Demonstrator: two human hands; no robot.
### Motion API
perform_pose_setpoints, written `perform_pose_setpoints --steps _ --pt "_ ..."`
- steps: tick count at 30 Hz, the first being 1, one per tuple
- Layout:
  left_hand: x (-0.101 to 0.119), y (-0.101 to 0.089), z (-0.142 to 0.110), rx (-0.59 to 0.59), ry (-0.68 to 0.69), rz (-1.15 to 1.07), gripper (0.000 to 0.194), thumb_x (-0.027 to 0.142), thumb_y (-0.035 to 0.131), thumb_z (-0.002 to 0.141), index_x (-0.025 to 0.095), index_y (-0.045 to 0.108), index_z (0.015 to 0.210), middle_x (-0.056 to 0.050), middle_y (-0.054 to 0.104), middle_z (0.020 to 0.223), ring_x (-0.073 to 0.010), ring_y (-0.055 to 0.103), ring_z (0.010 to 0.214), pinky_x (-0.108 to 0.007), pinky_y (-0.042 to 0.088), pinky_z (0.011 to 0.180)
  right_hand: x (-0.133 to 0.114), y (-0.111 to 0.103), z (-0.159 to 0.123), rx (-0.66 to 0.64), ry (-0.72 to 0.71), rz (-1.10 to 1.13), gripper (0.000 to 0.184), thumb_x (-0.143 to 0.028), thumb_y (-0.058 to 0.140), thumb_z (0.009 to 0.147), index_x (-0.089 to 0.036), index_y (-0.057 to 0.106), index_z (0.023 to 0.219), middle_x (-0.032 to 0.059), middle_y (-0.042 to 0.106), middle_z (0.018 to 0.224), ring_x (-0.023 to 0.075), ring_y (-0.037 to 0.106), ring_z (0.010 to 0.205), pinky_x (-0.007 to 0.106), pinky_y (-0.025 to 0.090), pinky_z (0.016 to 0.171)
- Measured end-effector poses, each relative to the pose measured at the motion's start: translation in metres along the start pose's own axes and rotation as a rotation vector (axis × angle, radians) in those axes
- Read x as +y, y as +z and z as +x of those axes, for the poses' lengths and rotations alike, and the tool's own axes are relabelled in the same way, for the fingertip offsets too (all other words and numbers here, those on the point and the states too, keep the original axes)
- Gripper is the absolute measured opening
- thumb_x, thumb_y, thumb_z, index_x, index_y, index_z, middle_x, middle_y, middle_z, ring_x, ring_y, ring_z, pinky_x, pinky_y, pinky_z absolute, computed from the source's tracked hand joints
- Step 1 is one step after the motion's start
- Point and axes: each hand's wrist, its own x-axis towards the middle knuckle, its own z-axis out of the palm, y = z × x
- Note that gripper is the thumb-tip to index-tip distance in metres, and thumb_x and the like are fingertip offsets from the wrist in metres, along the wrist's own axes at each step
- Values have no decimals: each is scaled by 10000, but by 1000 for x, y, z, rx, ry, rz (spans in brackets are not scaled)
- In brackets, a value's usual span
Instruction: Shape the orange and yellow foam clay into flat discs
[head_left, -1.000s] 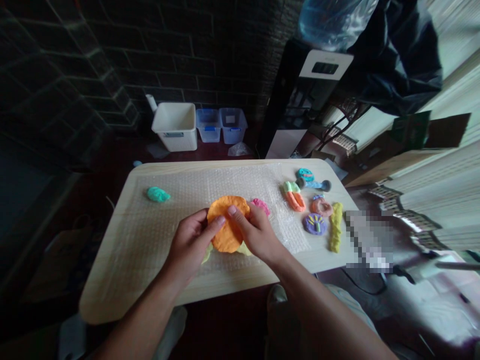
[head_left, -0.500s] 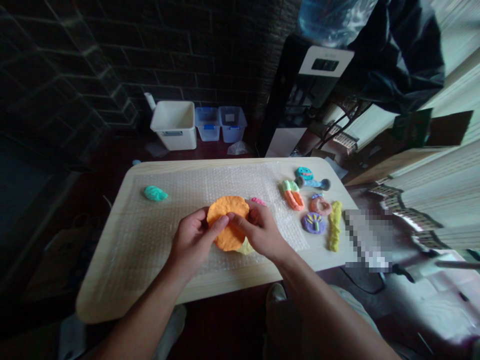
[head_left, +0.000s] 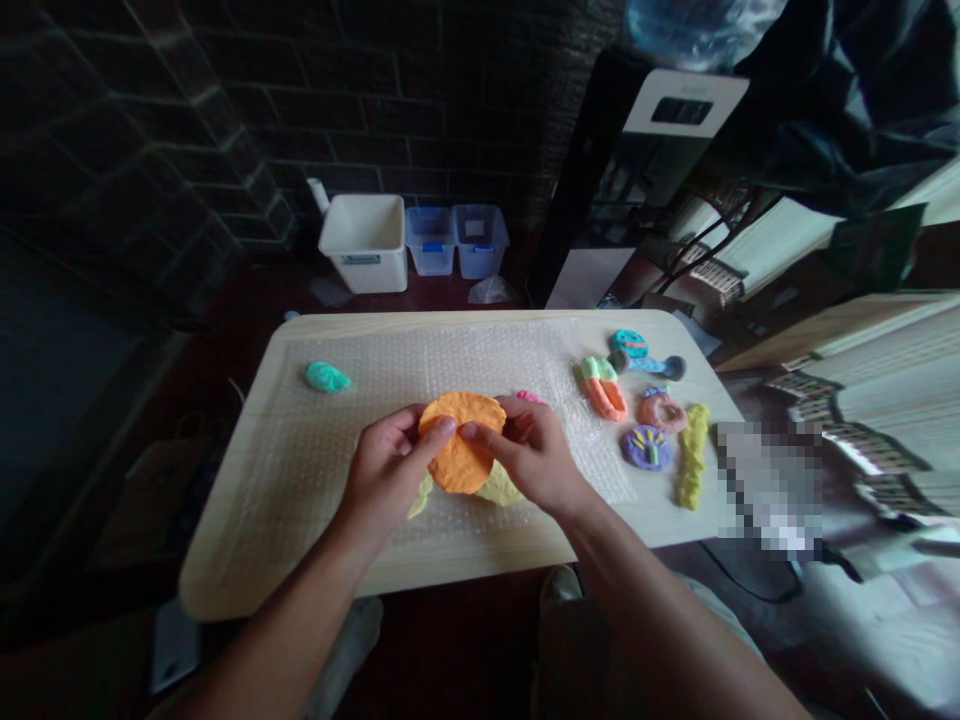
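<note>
A flat, roundish piece of orange modelling clay (head_left: 461, 465) is held up over the table between both hands. My left hand (head_left: 390, 455) grips its left edge, thumb on the front face and fingers behind. On the opposite edge my right hand (head_left: 536, 455) pinches it the same way, the two thumbs almost meeting. Pale yellow clay (head_left: 500, 486) lies beneath and partly behind the orange piece, much of it hidden. A bit of pink clay (head_left: 529, 397) shows just beyond my right hand.
Bubble wrap (head_left: 300, 480) covers much of the table (head_left: 225, 590). A green clay lump (head_left: 327, 377) lies at left. At right are a purple disc (head_left: 647, 448), a yellow strip (head_left: 694, 455), an orange-and-green slipper shape (head_left: 604, 390) and a blue dumbbell shape (head_left: 649, 366). Bins (head_left: 367, 245) stand behind.
The orange clay has tilted slightly and its lower edge sits higher, with more pale yellow clay showing beneath. My thumbs have parted a little. The whole view has shifted.
</note>
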Motion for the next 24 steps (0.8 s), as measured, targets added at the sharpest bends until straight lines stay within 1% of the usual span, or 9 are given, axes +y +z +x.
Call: perform_pose_setpoints --steps 3,5,8,11,13,16,18,21,24 --pt "2 1 1 44 20 6 308 398 885 827 160 831 1016 -85 828 961 -220 757 830 -306 597 766 -6 -3 -3 25 -17 -18 391 -557 891 794 -182 785 818 23 713 735 155 624 653 277 522 612" --pt "5 3 0 77 9 -35 291 395 913 790 149 833 923 -79 818 885 -217 750 805 -315 598 784 -8 -5 -4 47 -48 -66 381 -558 849 849 -189 803 767 39 727 730 165 628 666 282 520 608" --pt "12 5 -2 55 -38 -103 314 425 928 763 144 821 856 -80 803 843 -215 743 790 -327 603 790 -7 -7 -5 62 -71 -90 396 -552 812 893 -200 816 711 57 752 749 179 632 690 294 516 602" --pt "14 5 -2 50 -38 -150 314 451 897 802 156 807 862 -73 793 869 -194 728 786 -301 594 753 -4 -9 -4 84 -37 -82 409 -557 835 872 -196 807 683 43 732 705 166 616 644 291 504 586" --pt "13 2 0 66 -19 -145 292 435 889 817 161 800 864 -58 778 862 -174 710 778 -270 577 726 -2 -9 -2 78 -4 -70 426 -573 832 871 -187 803 695 37 723 693 151 612 622 278 500 575" --pt "10 -2 2 114 30 -86 293 427 880 830 153 777 803 -32 728 787 -147 665 743 -233 538 687 -1 -9 0 35 33 -27 457 -620 789 894 -182 820 768 47 745 731 155 650 633 280 544 592" --pt "9 -3 2 156 64 -63 314 428 861 850 153 744 755 -16 690 747 -132 630 715 -218 508 658 -1 -8 1 27 27 -42 450 -614 797 887 -177 828 787 52 753 725 157 654 622 286 555 591" --pt "10 2 -1 173 60 -91 284 426 834 877 173 728 806 -9 701 796 -136 632 732 -218 496 657 -2 -7 1 70 -56 -128 416 -568 832 870 -170 822 750 39 725 655 144 614 586 268 504 552" --pt "7 9 -4 193 37 -54 309 506 768 921 199 732 907 -25 751 888 -161 666 762 -238 505 667 -1 -3 0 126 -129 -148 440 -581 828 867 -168 782 720 27 693 637 136 587 579 258 468 529"
